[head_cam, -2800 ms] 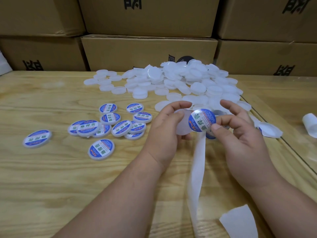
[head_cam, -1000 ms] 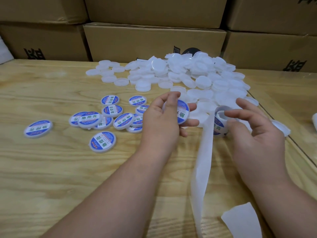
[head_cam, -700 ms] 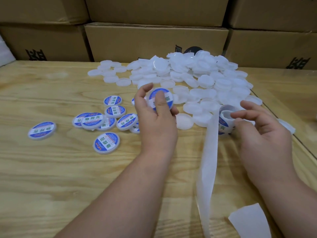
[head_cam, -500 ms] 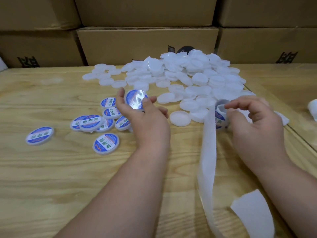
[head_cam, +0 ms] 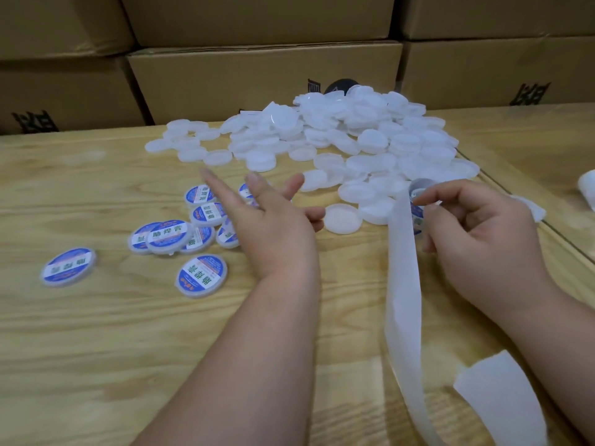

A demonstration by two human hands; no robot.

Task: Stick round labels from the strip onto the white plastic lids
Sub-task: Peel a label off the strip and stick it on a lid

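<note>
Behind my wooden table (head_cam: 80, 333), brown cardboard boxes (head_cam: 257, 75) stand stacked in a wall, two rows showing, some with black printed characters on their fronts. A round black object (head_cam: 340, 86) sits against the middle box at the table's back edge, only its top showing, so I cannot tell what it is. At the far right edge of the table lies a small white thing (head_cam: 587, 188), cut off by the frame.
</note>
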